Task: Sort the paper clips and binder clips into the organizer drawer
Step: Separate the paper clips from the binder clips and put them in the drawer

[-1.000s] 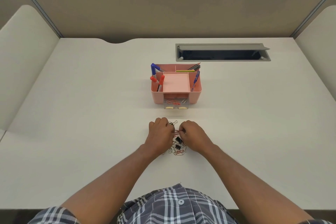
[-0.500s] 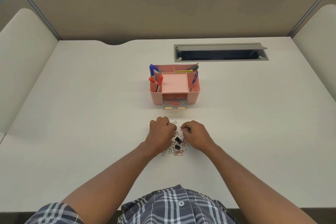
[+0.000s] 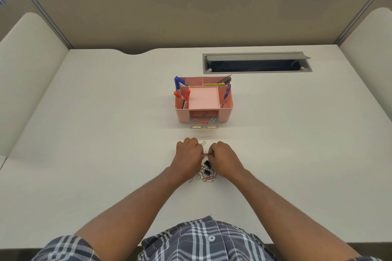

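A pink desk organizer [image 3: 227,112] stands at the desk's middle. Its clear front drawer [image 3: 204,123] is pulled out and holds several red and silver paper clips. A pile of paper clips [image 3: 206,178] with black binder clips [image 3: 207,164] lies on the desk near me. My left hand [image 3: 187,157] and my right hand [image 3: 224,160] sit side by side over the pile, fingers curled. Both pinch a red paper clip [image 3: 205,154] between them. One silver clip [image 3: 203,143] lies just beyond my left hand.
Pens, markers and pencils stand in the organizer's side compartments. A grey cable hatch [image 3: 256,62] is open at the back right. Cubicle walls close off the desk at the back and both sides.
My hands parted slightly half a second ago and have come together again over the pile, now both gripping a red paper clip. The view shifted a little.
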Demonstrator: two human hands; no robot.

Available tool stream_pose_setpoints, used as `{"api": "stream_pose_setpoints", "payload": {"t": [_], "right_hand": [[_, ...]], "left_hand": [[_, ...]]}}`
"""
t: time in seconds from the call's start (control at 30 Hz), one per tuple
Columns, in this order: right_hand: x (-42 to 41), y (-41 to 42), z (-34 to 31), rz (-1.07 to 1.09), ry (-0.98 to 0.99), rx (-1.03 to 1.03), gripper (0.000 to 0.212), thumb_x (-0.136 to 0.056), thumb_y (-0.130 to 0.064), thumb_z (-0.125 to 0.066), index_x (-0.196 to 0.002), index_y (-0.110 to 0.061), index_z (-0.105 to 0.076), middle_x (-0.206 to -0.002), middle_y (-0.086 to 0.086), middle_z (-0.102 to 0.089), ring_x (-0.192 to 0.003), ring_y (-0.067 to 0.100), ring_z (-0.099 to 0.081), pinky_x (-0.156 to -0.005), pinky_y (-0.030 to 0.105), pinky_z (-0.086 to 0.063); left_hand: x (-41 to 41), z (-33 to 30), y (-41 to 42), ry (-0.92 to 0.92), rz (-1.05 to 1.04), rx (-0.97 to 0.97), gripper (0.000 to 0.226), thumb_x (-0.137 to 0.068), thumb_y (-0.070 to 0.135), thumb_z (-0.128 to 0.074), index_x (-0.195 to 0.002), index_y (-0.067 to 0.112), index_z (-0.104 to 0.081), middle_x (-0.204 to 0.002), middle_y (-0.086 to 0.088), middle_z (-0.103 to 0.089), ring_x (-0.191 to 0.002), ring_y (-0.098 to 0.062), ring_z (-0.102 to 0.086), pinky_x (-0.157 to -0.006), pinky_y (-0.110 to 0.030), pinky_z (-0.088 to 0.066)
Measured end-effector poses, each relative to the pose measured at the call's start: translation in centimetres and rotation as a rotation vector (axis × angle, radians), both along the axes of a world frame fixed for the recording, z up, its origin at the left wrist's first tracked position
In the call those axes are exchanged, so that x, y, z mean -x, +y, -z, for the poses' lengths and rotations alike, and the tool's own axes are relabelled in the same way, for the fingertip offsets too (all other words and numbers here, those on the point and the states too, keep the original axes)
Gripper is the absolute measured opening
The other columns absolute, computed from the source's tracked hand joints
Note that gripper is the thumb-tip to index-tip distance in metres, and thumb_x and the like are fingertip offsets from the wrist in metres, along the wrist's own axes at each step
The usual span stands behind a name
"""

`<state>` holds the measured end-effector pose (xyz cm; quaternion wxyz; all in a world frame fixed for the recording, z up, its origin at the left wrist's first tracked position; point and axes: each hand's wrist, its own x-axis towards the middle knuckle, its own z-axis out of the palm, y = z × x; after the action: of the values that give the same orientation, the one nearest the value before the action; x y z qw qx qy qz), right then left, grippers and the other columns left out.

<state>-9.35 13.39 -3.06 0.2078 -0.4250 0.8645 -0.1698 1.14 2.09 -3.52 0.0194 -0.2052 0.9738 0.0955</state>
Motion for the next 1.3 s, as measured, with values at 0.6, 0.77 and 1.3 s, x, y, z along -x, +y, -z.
{"api": "stream_pose_setpoints", "payload": {"t": [0.6, 0.77, 1.3], "right_hand": [[3.0, -1.2, -5.4, 0.162, -0.094, 0.499, 0.006, -0.087, -0.017, -0.063, -0.087, -0.021, -0.066, -0.079, -0.01, -0.063, -0.069, 0.005, -0.055, -0.064, 0.021, -0.047], [4.7, -4.7, -8.1, 0.108, 0.024, 0.414, 0.013, -0.091, -0.015, -0.059, -0.098, -0.012, -0.07, -0.092, 0.004, -0.069, -0.084, 0.019, -0.061, -0.075, 0.035, -0.054], [1.9, 2.3, -2.6, 0.131, -0.102, -0.166, 0.015, -0.086, -0.024, -0.062, -0.088, -0.011, -0.068, -0.09, 0.006, -0.069, -0.086, 0.028, -0.063, -0.074, 0.033, -0.051]], "left_hand": [[0.8, -5.5, -1.9, 0.451, -0.135, -0.105, 0.011, -0.091, 0.008, -0.056, -0.085, 0.014, -0.062, -0.079, -0.002, -0.063, -0.076, -0.025, -0.054, -0.069, -0.043, -0.041], [3.6, -8.3, -3.9, 0.436, -0.161, -0.09, 0.015, -0.09, 0.007, -0.056, -0.089, 0.011, -0.071, -0.082, -0.003, -0.071, -0.08, -0.027, -0.06, -0.07, -0.042, -0.046], [-1.8, -1.4, -0.6, 0.068, -0.01, -0.058, 0.018, -0.092, 0.03, -0.056, -0.103, 0.021, -0.069, -0.103, 0.0, -0.06, -0.101, -0.027, -0.05, -0.078, -0.038, -0.034]]}}
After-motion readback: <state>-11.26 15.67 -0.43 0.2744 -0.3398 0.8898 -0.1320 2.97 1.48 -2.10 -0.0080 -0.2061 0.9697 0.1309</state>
